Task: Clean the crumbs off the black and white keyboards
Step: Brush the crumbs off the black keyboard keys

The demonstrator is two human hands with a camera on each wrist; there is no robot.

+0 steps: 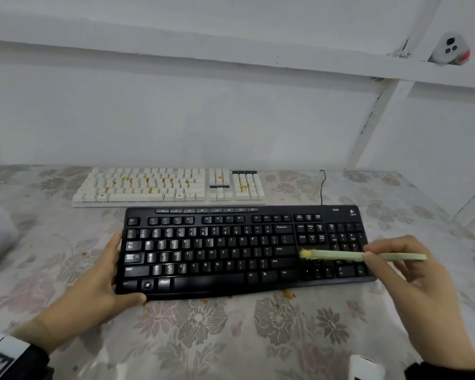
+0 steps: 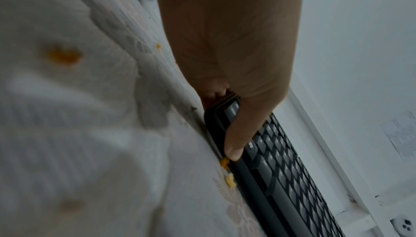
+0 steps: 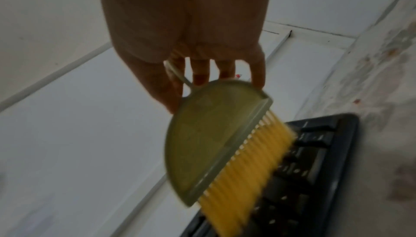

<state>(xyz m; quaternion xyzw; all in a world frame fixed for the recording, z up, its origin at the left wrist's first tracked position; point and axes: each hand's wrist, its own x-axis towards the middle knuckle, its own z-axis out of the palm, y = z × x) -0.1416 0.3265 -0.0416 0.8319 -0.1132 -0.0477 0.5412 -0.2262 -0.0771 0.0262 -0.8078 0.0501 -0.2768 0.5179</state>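
Crumbs [image 1: 159,181] littered the white keyboard [image 1: 167,186] beyond both hands; the black keyboard [image 1: 242,249] looked nearly clean, left hand [image 1: 99,281] fingers gripping its end, right hand [image 1: 412,272] fingers pinching the brush [image 1: 337,255] above it.

black keyboard [image 1: 231,250] marked K200, Logitech

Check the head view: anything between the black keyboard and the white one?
Only a narrow strip of floral tablecloth shows between the black keyboard and the white keyboard in the head view.
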